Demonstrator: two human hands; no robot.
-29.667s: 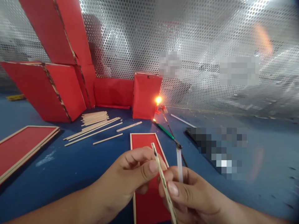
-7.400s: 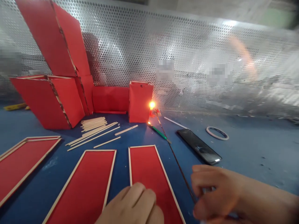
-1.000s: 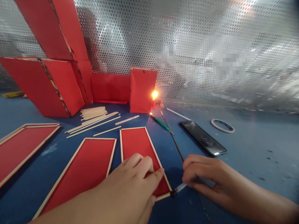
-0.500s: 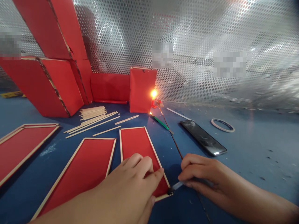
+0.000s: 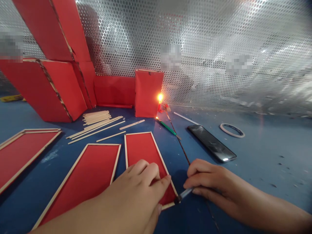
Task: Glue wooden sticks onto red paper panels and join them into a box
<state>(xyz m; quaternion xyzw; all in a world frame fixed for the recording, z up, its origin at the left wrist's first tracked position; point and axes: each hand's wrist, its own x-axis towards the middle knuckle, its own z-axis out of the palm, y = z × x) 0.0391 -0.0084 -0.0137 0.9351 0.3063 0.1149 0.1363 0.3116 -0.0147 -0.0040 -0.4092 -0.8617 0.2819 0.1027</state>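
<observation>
My left hand [image 5: 136,195] lies over the near part of a red panel [image 5: 138,148] edged with thin pale wooden sticks. Its fingers are curled and hold the panel against the table. Pinched in my right hand [image 5: 219,187] is a translucent glue stick [image 5: 187,192] with a blackened tip. That tip touches the panel's near right corner. To the left are a second framed red panel [image 5: 80,178] and a third red panel [image 5: 29,149]. My left hand hides much of the first panel's lower half.
A small flame [image 5: 160,97] burns beside an upright red box [image 5: 148,94]. Close by lie a green-handled tool [image 5: 167,126] and a phone [image 5: 212,143]. A tape ring [image 5: 230,133] is farther right. Loose wooden sticks [image 5: 96,118] lie before tall red boxes [image 5: 60,87]. Behind stands a perforated metal wall [image 5: 207,42].
My right hand has shifted slightly left and up, and the glue stick has tilted a little, with its tip still at the panel's corner. The left hand holds its place.
</observation>
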